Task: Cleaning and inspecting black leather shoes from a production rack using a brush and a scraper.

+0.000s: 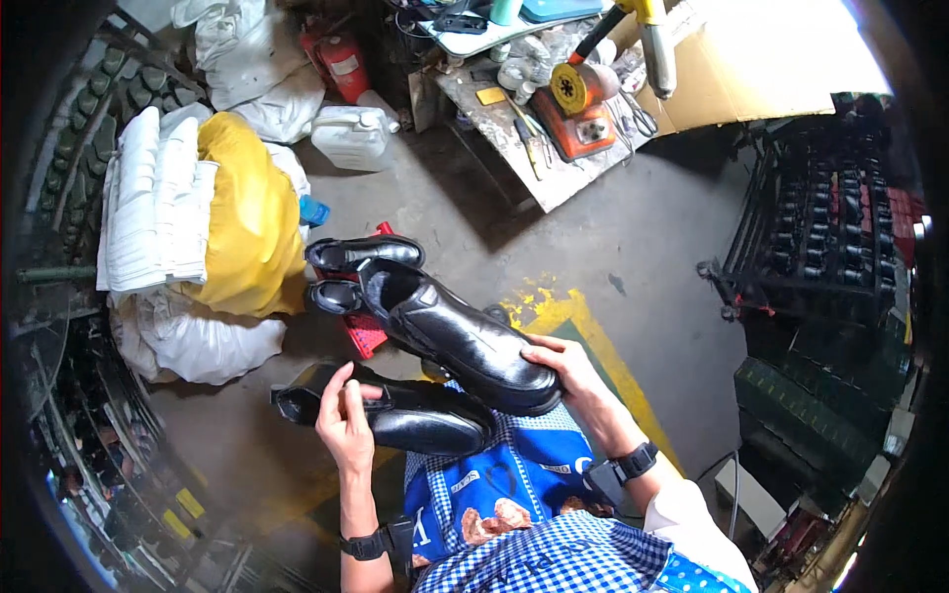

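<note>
A glossy black leather shoe (465,331) is tilted in front of me, its opening toward the upper left. My right hand (565,368) grips it near the toe, thumb on top. Lower down, a second black shoe (420,427) lies level above my lap. My left hand (346,420) is closed on this one at its collar, index finger raised; the fingers behind the shoe are partly hidden. Both wrists wear black straps. Just beyond, another black shoe (381,250) and a partly covered one (334,296) rest on a red plastic stand (365,339).
Left are a yellow sack (252,212), stacked white cloths (153,208) and white bags. A jerrycan (351,138) and fire extinguisher (343,69) stand behind. A workbench (544,193) carries an orange grinding machine (583,124). Shoe racks (825,217) stand right.
</note>
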Action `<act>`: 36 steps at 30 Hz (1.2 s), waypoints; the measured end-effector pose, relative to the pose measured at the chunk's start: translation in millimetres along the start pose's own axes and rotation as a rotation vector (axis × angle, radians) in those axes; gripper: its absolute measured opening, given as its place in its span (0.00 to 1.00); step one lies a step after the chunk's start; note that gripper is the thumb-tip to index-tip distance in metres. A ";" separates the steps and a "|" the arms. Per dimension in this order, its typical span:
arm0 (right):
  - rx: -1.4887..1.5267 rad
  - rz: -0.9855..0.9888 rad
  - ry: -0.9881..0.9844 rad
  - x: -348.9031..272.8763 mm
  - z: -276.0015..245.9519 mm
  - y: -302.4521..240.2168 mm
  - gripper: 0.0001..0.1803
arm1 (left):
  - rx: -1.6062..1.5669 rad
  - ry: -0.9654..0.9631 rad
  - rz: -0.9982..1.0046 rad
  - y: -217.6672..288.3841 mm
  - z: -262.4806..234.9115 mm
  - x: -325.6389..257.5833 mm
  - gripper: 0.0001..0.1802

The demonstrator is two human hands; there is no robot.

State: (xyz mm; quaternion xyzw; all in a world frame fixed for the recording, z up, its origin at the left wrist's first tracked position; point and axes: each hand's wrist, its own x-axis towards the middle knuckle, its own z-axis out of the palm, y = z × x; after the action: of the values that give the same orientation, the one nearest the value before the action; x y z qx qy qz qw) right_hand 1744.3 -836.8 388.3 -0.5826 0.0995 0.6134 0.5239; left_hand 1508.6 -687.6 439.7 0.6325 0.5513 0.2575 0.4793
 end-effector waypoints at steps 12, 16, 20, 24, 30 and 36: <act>-0.310 -0.072 -0.076 -12.7 -6.2 -42.6 0.35 | 0.320 -0.466 0.033 25.8 50.1 38.2 0.17; -0.301 -0.012 -0.153 9.7 -18.6 -50.3 0.35 | 0.459 -0.405 0.022 18.9 64.8 44.2 0.22; -0.541 -0.090 0.003 24.9 -12.8 -58.9 0.30 | 0.428 -0.333 -0.009 21.8 80.2 50.5 0.25; -0.994 -0.971 0.483 19.7 19.7 -71.0 0.12 | 0.491 -0.238 -0.060 7.6 84.9 57.1 0.27; -0.266 -0.072 -0.104 21.1 56.4 -56.5 0.13 | 0.491 -0.110 -0.150 18.1 112.4 58.6 0.25; -0.179 -0.078 -0.008 34.4 73.2 -56.1 0.14 | 0.377 -0.027 -0.127 25.2 124.6 60.1 0.15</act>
State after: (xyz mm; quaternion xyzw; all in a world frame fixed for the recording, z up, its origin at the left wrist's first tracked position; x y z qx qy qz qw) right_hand 1750.0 -740.8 409.6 -0.6280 0.0194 0.6014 0.4936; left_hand 1642.0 -669.4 399.1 0.6782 0.6223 0.1105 0.3749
